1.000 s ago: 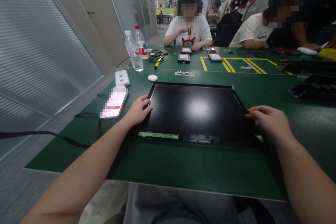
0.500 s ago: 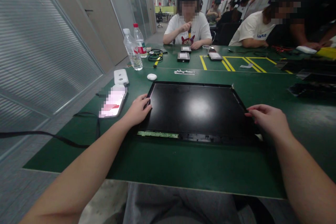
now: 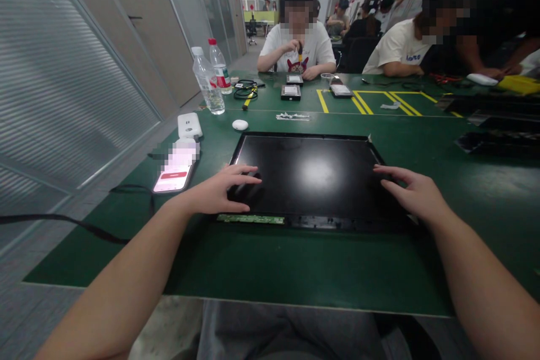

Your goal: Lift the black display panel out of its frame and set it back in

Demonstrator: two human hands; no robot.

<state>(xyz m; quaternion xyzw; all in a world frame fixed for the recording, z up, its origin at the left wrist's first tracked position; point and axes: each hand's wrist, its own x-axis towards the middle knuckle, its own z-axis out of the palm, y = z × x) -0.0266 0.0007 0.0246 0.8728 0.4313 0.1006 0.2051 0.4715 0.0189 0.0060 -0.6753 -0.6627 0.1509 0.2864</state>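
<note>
Display panel [image 3: 304, 180], dark and glossy, one; in the head view I find it face up on the green table [image 3: 312, 275], between both hands; circuit strip [image 3: 251, 219], green, one, along the panel's near edge, left part. Left hand [image 3: 225, 188], fingers spread over the panel's left side, gripping nothing; right hand [image 3: 415, 188], thumb and forefinger parted at the right edge, gripping nothing; whether any fingertip touches the surface, I cannot tell from my remote seat. Phone [image 3: 175, 174], lit, left of the panel; white oval case [image 3: 240, 125], just beyond its far left corner. Risks, in my judgement: hard fingertip pressure could mark or crack the panel; lifting one side alone could flex it; a snagged finger could damage the strip.
</note>
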